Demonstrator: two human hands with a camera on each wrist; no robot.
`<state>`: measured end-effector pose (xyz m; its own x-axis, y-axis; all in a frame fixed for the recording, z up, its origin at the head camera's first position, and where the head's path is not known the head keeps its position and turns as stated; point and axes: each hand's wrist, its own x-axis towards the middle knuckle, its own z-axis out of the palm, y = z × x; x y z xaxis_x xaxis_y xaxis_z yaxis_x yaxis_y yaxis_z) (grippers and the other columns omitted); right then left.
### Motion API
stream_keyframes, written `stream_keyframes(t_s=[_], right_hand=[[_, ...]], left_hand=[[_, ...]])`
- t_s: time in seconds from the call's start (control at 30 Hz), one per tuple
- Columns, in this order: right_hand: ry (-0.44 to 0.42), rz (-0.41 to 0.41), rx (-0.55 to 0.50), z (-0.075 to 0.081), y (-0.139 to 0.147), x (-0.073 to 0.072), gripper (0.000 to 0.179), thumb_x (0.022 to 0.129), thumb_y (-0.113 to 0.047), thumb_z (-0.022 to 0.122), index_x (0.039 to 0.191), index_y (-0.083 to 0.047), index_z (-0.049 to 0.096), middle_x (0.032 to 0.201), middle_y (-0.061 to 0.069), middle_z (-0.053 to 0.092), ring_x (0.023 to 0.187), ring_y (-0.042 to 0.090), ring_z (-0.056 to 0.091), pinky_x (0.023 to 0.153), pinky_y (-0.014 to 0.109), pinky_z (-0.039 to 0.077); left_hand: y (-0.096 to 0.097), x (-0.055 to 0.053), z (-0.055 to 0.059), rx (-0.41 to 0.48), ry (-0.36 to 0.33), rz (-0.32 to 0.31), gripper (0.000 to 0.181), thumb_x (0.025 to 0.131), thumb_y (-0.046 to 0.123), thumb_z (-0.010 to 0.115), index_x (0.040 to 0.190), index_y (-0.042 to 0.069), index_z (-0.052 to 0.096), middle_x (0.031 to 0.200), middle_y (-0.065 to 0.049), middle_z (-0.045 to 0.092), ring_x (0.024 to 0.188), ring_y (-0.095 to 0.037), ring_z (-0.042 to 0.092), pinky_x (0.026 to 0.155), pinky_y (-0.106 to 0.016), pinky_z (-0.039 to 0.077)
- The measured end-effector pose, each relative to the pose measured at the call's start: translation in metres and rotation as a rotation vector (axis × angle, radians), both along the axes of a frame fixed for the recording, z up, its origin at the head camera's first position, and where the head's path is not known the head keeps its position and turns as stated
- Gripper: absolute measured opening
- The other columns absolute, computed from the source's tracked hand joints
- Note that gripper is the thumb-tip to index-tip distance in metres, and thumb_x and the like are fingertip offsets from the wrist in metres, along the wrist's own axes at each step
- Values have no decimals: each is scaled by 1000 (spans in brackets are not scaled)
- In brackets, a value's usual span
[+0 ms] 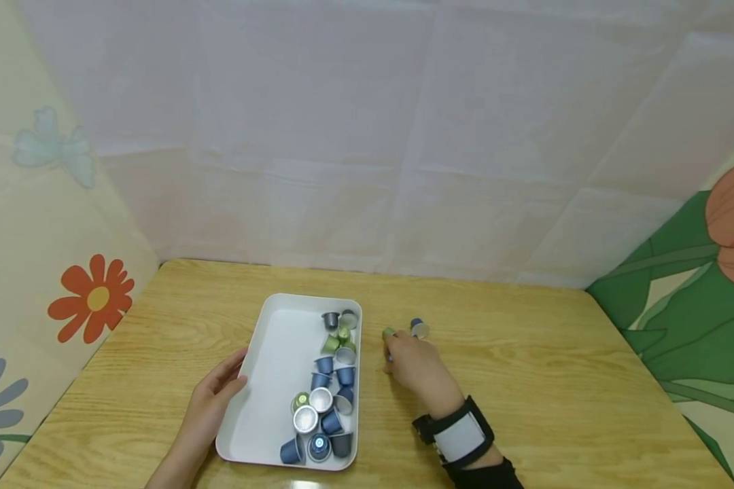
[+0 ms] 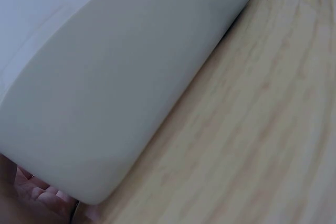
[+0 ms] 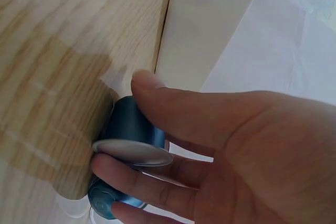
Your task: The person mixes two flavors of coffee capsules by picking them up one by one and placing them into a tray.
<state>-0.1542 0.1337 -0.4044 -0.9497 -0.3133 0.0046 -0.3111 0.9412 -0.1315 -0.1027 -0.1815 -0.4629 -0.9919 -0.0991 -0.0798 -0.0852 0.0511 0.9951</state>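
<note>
A white tray (image 1: 275,380) holds several blue, green, grey and silver-lidded coffee capsules along its right side. My left hand (image 1: 217,390) grips the tray's left edge, thumb at the rim and fingers along the outer wall; the left wrist view shows that wall (image 2: 105,87) close up. To the right of the tray, my right hand (image 1: 412,363) is low over the table. Between its thumb and fingers it pinches a blue coffee capsule (image 3: 131,124) with a silver lid. A second blue capsule (image 3: 102,200) lies by the lower fingers. Something small and green (image 1: 389,332) shows at the fingertips.
A blue capsule with a pale lid (image 1: 419,329) lies on the wooden table (image 1: 526,353) just beyond my right hand. White cloth (image 1: 367,136) hangs behind the table. Flower-patterned panels (image 1: 98,299) stand at both sides.
</note>
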Motion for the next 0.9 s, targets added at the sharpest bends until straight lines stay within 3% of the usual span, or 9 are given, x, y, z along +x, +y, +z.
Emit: stream_keyframes(t_s=[0.33,0.6,0.9], right_hand=[[63,31,-36,7,1,5,20,86,-14,77,85,-10,58,77,1,54,71,18,55,57,35,47],[67,60,-60,19,-3,12,17,87,-14,76,98,-5,67,87,5,63,79,21,62,65,36,53],[82,104,-71,32,-11,22,21,87,-15,76,103,-3,68,92,7,64,82,23,63,70,37,55]], left_hand=[[0,1,1,-15,-2,3,49,98,4,57,145,-1,46,148,-18,46,108,12,51,89,-9,44],[-1,0,1,-8,-10,-4,49,98,4,56,146,0,45,149,-17,45,106,15,50,89,-9,44],[0,1,1,-12,-5,2,49,98,4,56,146,-1,46,148,-18,46,106,13,51,89,-9,44]])
